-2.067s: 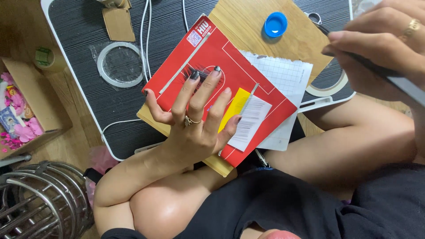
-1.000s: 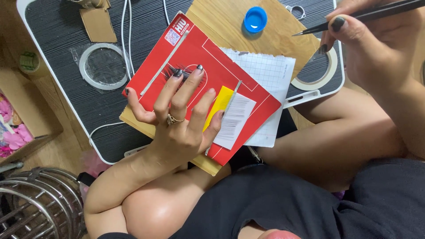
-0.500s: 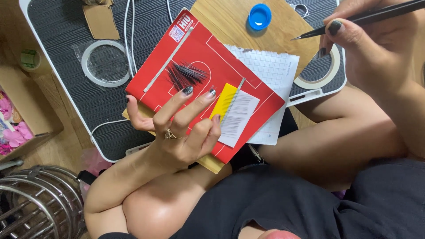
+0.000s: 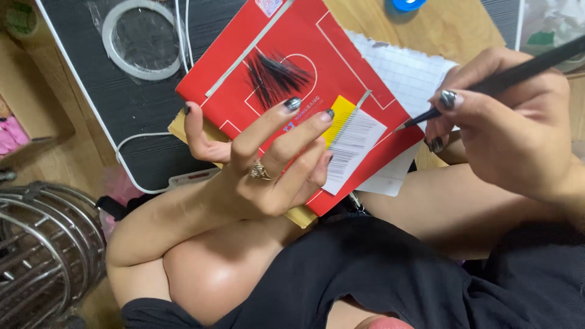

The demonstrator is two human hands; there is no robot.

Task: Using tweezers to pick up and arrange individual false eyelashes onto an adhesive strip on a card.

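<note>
My left hand [image 4: 268, 167], with a ring and dark nails, grips a red card [image 4: 317, 55] from its lower edge, thumb at the left side and fingers spread over the face. A small tuft of black fibres [image 4: 274, 76] lies on the card just above my fingertips. My right hand [image 4: 512, 134] pinches a thin black pointed tool [image 4: 518, 70]; its tip sits at the card's right edge, beside a yellow and white label [image 4: 350, 137]. Squared white paper [image 4: 408, 73] sticks out from under the card.
Under the card are a wooden board [image 4: 457, 24] and a black lap table [image 4: 116, 97] carrying a clear tape ring [image 4: 141, 39], a white cable [image 4: 140, 137] and a blue cap [image 4: 405, 3]. A wire basket [image 4: 42, 244] stands lower left, a cardboard box [image 4: 30, 122] at left.
My right hand has come down and left, bringing the tool's tip to the card's right edge. My left fingers have slid down off the black tuft. The view is closer.
</note>
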